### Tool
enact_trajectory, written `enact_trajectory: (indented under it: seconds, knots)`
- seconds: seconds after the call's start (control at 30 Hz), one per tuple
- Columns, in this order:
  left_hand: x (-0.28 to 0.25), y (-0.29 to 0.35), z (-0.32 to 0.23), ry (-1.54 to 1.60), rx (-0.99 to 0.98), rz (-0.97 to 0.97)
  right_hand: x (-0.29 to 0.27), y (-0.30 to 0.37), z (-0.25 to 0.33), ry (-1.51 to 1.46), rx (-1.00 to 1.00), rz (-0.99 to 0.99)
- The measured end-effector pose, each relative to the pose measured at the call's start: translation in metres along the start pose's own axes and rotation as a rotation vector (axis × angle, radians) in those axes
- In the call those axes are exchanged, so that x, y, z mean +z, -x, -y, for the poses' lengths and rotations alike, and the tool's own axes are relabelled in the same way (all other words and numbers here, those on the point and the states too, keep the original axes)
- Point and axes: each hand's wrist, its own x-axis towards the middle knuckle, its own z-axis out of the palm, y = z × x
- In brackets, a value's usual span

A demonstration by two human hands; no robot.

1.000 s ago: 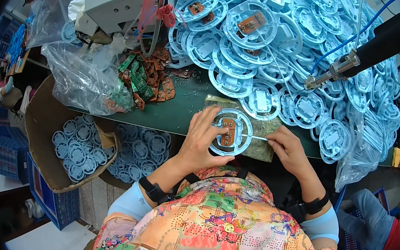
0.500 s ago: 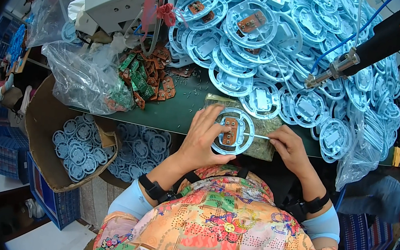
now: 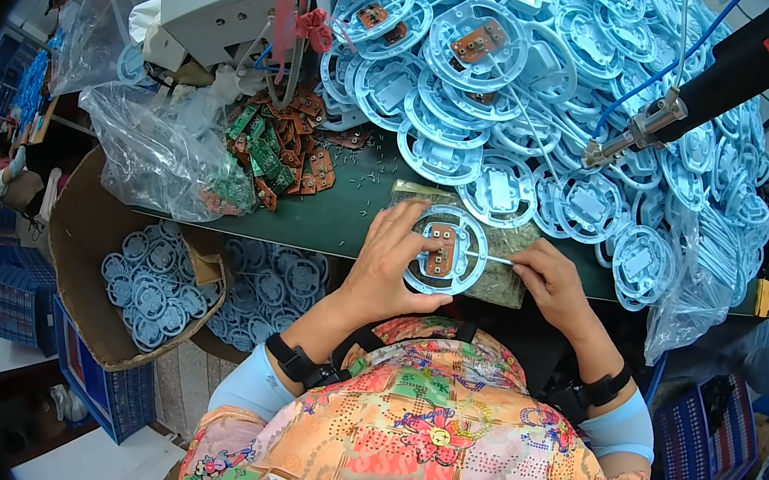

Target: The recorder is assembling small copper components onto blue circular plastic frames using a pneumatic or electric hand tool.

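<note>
A round light-blue plastic frame (image 3: pixel 473 283), with a brown circuit board (image 3: pixel 441 250) seated in its middle, is gripped at its left side by my left hand (image 3: pixel 386 258). The thumb of that hand lies under the lower rim and its fingers reach over the upper left. From the frame's right side runs a thin pale-blue stem (image 3: pixel 494 259), and my right hand (image 3: pixel 548 277) pinches its free end between thumb and fingertips. Whether the stem is stiff or a cable, I cannot tell. Beneath the frame lies a worn greenish pad (image 3: pixel 501 291) at the table's near edge.
Many similar frames (image 3: pixel 501 192) are heaped across the table's far right. Brown and green circuit boards (image 3: pixel 265 153) lie left beside a clear plastic bag (image 3: pixel 160 150). A black electric screwdriver (image 3: pixel 731 76) hangs above the heap. Below left, a cardboard box (image 3: pixel 83 232) holds more blue frames.
My hands and the frame stay nearly in place, with a very slight drift left. A person at the right edge has moved further right.
</note>
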Motion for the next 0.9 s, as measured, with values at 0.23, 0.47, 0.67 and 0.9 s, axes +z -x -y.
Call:
enact_trajectory:
  seconds: [0.23, 0.47, 0.67, 0.9]
  knots:
    - [0.002, -0.002, -0.003, -0.010, 0.030, 0.014, 0.001, -0.002, 0.003, 0.183, -0.133, -0.028]
    - [-0.001, -0.003, -0.009, -0.070, 0.010, 0.077, 0.007, -0.001, 0.001, 0.290, -0.212, -0.060]
    - [-0.005, -0.005, -0.013, -0.134, -0.029, 0.122, -0.012, -0.005, 0.010, 0.390, -0.303, -0.275]
    - [-0.009, -0.004, -0.017, -0.153, -0.066, 0.158, -0.141, -0.104, 0.053, -0.313, -0.324, -0.752]
